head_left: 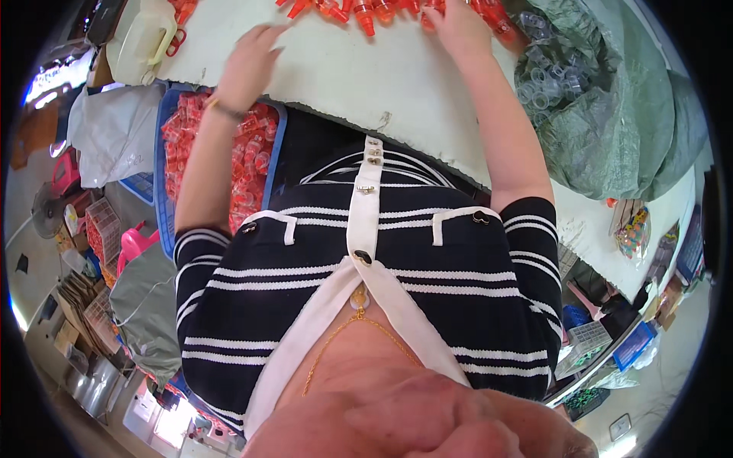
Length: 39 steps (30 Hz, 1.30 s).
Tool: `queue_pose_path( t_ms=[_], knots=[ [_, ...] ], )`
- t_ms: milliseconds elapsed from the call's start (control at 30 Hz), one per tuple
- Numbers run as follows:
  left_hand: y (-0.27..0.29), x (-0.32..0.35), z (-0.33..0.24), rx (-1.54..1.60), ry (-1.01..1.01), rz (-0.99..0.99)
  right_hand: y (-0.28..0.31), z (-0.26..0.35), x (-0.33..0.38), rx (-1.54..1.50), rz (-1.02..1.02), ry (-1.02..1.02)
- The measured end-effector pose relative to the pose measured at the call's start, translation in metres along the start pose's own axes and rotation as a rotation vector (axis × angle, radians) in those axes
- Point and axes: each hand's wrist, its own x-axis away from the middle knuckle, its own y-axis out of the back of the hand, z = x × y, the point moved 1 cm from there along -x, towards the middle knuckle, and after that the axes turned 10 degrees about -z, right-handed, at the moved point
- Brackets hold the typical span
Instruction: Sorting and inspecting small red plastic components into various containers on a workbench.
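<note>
Small red translucent bottles [365,17] with narrow tips lie in a loose row along the top of the view, on a white table [343,72]. My right hand [458,30] reaches in among them, partly cut off by the upper edge. Its fingers are closed on one red bottle [427,23], whose end shows below them. To the left, my left hand [256,62] hovers over the table with fingers stretched toward the row, holding nothing. Under my left forearm stands a blue crate [278,149] full of similar red bottles.
On the right, a green woven sack [611,141] lies open with clear plastic cup-shaped parts [556,88] inside. A cream jug [143,42] and red-handled scissors [177,42] sit at the table's left. A white bag [114,130] hangs beside the crate.
</note>
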Motion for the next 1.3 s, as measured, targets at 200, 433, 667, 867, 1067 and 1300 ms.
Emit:
queue_pose_path(
  t_ms=[200,433,667,867,1067,1300],
  knots=[
    [-0.077,-0.063,-0.014,-0.31,-0.13,0.08,-0.009,0.007,0.013,0.063,0.019,-0.029],
    [-0.076,-0.043,-0.025,0.044,0.026,0.09,-0.004,0.004,0.081,-0.856,0.073,-0.142],
    [-0.111,0.005,-0.106,1.717,0.979,0.286,0.0,0.026,0.122,-0.709,0.016,0.042],
    [-0.131,0.02,-0.124,2.226,1.28,0.331,0.013,0.004,0.129,-0.392,-0.262,0.27],
    [-0.128,0.022,-0.101,2.109,1.272,0.364,0.085,-0.102,0.099,0.34,-0.699,0.08],
    [-0.118,0.018,-0.11,1.875,1.351,0.352,0.058,-0.102,0.086,0.48,-0.49,-0.014]
  ],
)
